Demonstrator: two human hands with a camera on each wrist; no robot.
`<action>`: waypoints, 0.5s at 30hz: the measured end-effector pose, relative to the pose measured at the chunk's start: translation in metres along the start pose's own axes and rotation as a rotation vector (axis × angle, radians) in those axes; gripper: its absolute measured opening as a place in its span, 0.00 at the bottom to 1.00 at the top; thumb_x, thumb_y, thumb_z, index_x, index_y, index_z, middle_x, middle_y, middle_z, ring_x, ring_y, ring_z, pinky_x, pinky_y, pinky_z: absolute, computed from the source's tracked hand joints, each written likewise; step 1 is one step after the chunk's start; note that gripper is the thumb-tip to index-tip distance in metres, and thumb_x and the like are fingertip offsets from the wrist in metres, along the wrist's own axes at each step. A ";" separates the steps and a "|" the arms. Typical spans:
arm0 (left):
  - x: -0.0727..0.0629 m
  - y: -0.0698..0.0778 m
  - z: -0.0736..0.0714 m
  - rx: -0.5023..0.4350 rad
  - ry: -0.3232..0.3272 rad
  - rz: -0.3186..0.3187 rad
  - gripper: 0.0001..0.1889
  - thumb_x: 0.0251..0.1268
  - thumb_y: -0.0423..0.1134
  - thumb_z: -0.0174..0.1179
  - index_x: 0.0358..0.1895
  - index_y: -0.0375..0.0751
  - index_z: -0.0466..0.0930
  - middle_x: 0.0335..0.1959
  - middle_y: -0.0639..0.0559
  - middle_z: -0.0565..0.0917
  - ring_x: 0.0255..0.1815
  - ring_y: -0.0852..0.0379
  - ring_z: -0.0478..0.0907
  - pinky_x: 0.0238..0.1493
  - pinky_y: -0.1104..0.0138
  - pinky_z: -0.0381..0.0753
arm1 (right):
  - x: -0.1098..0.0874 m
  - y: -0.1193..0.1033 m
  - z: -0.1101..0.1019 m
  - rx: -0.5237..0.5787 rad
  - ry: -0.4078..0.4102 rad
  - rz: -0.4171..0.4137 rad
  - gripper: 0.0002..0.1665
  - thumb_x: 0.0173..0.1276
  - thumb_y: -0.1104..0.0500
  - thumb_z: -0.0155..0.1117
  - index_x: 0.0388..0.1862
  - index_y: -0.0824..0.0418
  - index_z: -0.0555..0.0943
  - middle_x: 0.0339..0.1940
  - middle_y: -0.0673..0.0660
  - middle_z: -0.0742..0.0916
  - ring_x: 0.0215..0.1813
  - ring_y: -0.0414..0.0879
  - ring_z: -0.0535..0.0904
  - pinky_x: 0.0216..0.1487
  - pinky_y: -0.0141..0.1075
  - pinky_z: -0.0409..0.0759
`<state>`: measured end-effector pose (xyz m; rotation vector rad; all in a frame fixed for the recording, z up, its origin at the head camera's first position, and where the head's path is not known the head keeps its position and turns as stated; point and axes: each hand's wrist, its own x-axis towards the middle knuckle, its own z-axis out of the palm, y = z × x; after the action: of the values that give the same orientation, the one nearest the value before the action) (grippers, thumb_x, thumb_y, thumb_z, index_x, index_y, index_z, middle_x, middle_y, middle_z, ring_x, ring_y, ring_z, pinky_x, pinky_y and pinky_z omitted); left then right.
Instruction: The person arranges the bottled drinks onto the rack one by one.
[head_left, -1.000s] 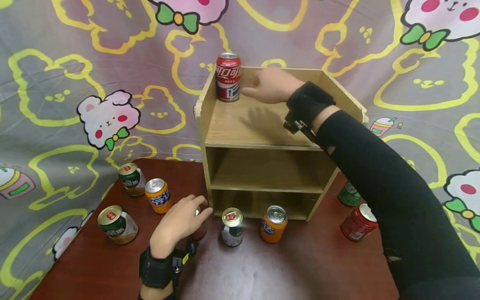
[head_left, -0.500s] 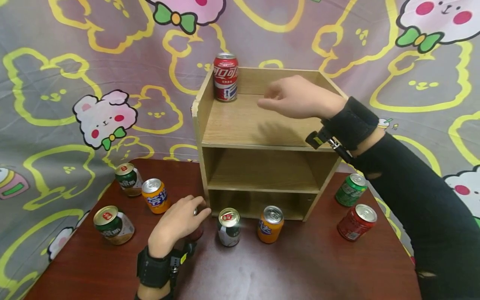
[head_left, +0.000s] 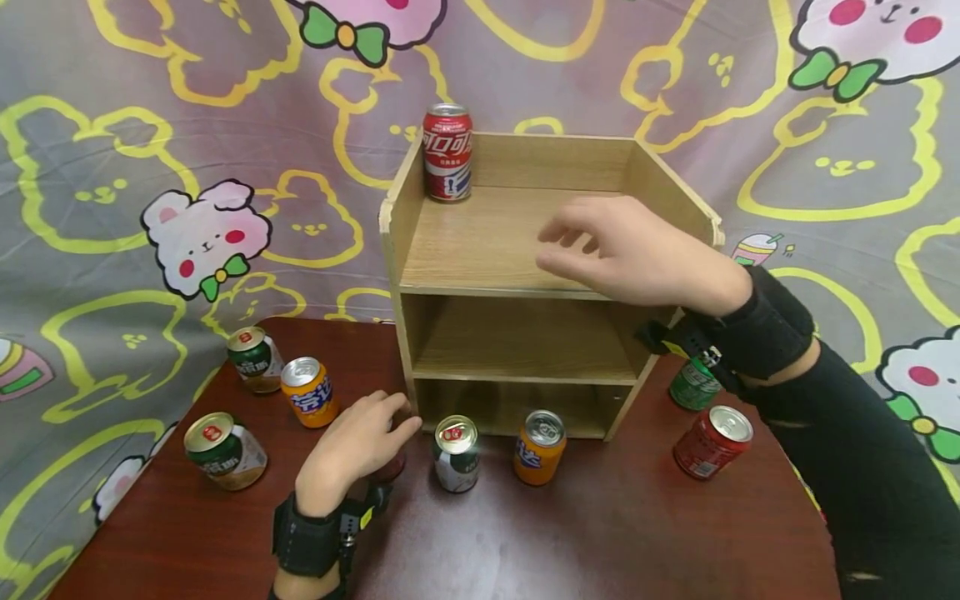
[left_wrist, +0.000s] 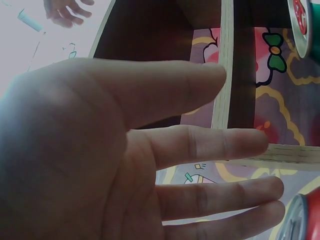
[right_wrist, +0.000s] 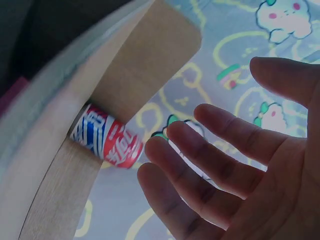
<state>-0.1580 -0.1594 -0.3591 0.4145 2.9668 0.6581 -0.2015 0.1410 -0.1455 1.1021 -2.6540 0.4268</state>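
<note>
A red cola can (head_left: pixel 447 154) stands upright in the back left corner of the wooden shelf's (head_left: pixel 517 233) top level. My right hand (head_left: pixel 637 254) is in the air in front of the top level's right side, fingers loosely bent and holding nothing. In the right wrist view its fingers (right_wrist: pixel 220 160) are spread, with the cola can beyond them. My left hand (head_left: pixel 360 450) is low over the table at the shelf's front left corner. Under it stands a dark red can (head_left: pixel 390 467), mostly hidden by the hand. The left wrist view shows straight fingers (left_wrist: pixel 220 147) with nothing between them.
Before the shelf stand a green-and-white can (head_left: pixel 456 454) and an orange can (head_left: pixel 539 450). Left lie another orange can (head_left: pixel 309 392) and two green cans, one nearer (head_left: pixel 225 450). A green can (head_left: pixel 694 383) and a red can (head_left: pixel 712 442) stand right. A patterned cloth (head_left: pixel 300 208) hangs behind.
My right hand has drawn back from beside the cola can on the top level, moving right and toward me. The can stays in the corner. My left hand has barely moved.
</note>
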 end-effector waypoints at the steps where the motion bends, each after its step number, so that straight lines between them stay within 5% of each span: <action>1: 0.000 0.000 0.000 0.000 0.000 0.000 0.20 0.67 0.49 0.57 0.54 0.39 0.77 0.48 0.41 0.78 0.46 0.47 0.77 0.47 0.51 0.77 | -0.004 -0.001 0.002 -0.004 0.012 -0.025 0.15 0.68 0.52 0.61 0.46 0.61 0.81 0.40 0.53 0.84 0.43 0.44 0.80 0.43 0.41 0.77; 9: 0.000 0.000 0.000 0.002 0.006 -0.002 0.21 0.66 0.49 0.58 0.54 0.38 0.77 0.47 0.42 0.78 0.45 0.48 0.77 0.48 0.51 0.77 | -0.036 -0.007 0.020 0.020 0.092 -0.176 0.12 0.63 0.56 0.67 0.43 0.58 0.81 0.38 0.48 0.83 0.39 0.40 0.78 0.41 0.37 0.76; 15: 0.000 -0.001 0.001 0.009 0.013 0.003 0.21 0.66 0.49 0.58 0.55 0.38 0.77 0.47 0.42 0.78 0.46 0.47 0.77 0.48 0.51 0.77 | -0.063 -0.010 0.041 0.019 0.124 -0.172 0.14 0.62 0.56 0.67 0.46 0.56 0.81 0.40 0.44 0.82 0.39 0.35 0.76 0.41 0.33 0.75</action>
<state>-0.1584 -0.1598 -0.3602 0.4172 2.9831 0.6512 -0.1549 0.1604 -0.2020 1.2546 -2.4302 0.4711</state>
